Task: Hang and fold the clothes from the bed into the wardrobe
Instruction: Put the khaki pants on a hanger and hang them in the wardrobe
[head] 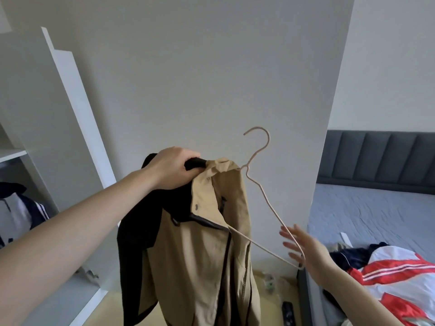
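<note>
tan jacket (200,250) is up in the air, my left hand (174,168) clamped on its collar, hanger (261,191) only half in. right hand (306,252) fingers spread at the hanger's free corner. next i'd guess: seat that shoulder, then swing left to the wardrobe (77,128). more clothes (388,274) wait by the bed (367,212) edge.

Bed (367,208), grey sheet: red-white-navy jacket (390,278) lying near front edge.

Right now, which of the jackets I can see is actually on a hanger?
The tan and black jacket, gripped at its collar by the left hand, has the wire hanger partly inside it. The red and white jacket lies on the bed.
</note>
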{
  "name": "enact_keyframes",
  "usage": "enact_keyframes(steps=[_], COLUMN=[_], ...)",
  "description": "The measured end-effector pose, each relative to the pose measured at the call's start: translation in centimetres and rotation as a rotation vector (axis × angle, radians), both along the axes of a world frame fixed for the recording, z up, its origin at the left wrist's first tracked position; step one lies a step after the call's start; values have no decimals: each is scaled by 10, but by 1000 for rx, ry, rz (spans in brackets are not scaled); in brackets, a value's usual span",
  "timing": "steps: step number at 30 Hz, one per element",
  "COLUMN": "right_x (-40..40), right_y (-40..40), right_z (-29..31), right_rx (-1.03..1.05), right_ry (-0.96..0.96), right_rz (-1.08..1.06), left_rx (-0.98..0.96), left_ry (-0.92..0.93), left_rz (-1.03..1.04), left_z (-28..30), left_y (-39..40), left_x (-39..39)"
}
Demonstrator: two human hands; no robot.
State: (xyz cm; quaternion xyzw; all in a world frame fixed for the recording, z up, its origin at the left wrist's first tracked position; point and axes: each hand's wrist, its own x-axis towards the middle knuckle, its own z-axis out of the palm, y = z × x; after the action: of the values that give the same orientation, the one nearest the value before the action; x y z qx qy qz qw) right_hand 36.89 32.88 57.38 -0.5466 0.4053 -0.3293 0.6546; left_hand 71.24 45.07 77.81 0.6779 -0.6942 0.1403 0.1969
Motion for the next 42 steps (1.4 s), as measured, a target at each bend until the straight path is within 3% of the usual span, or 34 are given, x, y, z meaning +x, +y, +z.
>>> enact_keyframes(steps=[3, 7, 10, 16, 22, 26, 33, 36, 42], right_x=[2, 38, 71, 92, 63, 58, 67, 68, 81], right_y=[7, 29, 42, 26, -30, -60, -48, -12, 85], right_z=[-40, -66, -64, -58, -13, 39, 140, 176, 175], right_rx=[222, 111, 95, -319, -349, -461, -668, -695, -603], right_ry=[101, 296, 292, 346, 286, 285, 83, -4, -10], right_rz=[152, 380, 431, 291, 42, -51, -164, -12, 672], left_rx=[-9, -20, -15, -30, 122, 235, 312, 285, 143], left_ry=[19, 19, 6, 22, 110, 50, 49, 104, 487], left_rz=[1, -41, -41, 12, 108, 177, 394, 486, 427], left_z=[6, 12, 17, 22, 15, -4, -36, -46, -48], left_y=[11, 23, 30, 55, 82, 86, 81, 75, 59], left_x=[3, -1, -4, 10, 47, 66, 89, 88, 76])
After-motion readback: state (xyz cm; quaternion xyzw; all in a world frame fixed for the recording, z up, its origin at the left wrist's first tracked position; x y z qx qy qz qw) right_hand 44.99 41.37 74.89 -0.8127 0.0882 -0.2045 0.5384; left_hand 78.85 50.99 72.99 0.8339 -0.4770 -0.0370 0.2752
